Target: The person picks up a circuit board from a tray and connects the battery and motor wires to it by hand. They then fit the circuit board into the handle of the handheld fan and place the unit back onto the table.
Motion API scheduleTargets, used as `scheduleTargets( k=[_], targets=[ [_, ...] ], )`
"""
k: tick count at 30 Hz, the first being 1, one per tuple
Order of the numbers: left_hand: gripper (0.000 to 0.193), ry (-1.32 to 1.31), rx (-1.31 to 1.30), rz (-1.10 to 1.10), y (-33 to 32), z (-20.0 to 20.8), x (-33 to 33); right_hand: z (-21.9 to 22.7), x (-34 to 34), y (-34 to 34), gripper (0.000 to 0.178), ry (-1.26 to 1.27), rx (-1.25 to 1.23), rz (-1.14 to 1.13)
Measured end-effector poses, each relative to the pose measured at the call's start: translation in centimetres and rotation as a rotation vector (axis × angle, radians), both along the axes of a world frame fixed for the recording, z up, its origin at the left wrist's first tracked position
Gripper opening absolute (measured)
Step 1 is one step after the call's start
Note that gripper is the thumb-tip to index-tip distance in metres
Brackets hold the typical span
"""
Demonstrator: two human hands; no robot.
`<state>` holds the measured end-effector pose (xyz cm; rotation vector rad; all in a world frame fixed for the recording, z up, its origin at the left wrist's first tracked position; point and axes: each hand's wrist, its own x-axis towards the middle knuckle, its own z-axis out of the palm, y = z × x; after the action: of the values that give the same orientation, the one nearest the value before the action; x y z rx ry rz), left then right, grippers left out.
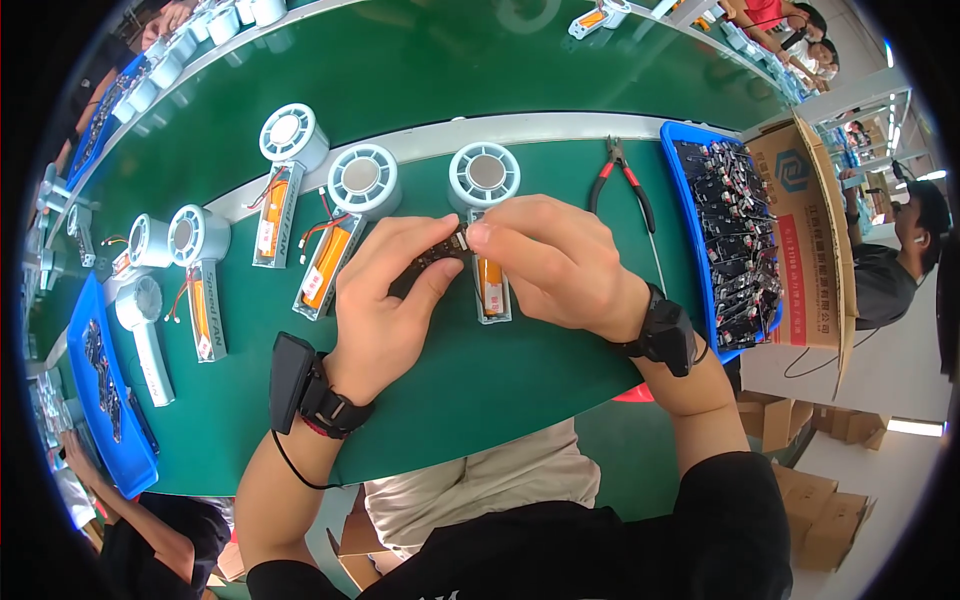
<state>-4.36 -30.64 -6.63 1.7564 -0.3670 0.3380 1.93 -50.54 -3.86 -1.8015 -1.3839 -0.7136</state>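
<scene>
My left hand [385, 310] pinches a small dark circuit board [428, 262] between thumb and fingers. At the board's right edge, my right hand [555, 262] is closed in a pinch. A small white piece shows by its thumb; what those fingers grip is mostly hidden. Behind and below both hands lies a pale blue handheld fan [485, 175], its handle opened to show an orange battery [490, 285]. Two similar fans with exposed batteries and loose wires lie to the left, a nearer fan [365, 180] and a farther fan [292, 137].
Red-handled cutters [622, 180] and a thin metal rod [656, 262] lie right of the hands. Farther right, a blue tray [695, 225] holds several circuit boards beside a cardboard box [800, 240]. More fans [198, 235] and another blue tray [125, 440] are at left. Other people sit nearby.
</scene>
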Motion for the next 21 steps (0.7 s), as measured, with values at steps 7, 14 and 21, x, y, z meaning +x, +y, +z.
scheduleTargets(
  k=[7,14,21],
  targets=[
    [0.037,-0.006,0.014,0.001,-0.2,0.1,0.2,0.1,0.1,-0.3,0.052,-0.013,-0.011,0.013],
    [0.04,-0.199,0.26,0.146,-0.5,-0.1,0.1,0.1,-1.5,0.7,0.043,0.263,0.134,-0.118],
    [0.043,-0.387,0.467,0.217,-0.7,0.1,0.1,0.3,-1.9,0.6,0.039,0.27,0.12,-0.166]
  ],
)
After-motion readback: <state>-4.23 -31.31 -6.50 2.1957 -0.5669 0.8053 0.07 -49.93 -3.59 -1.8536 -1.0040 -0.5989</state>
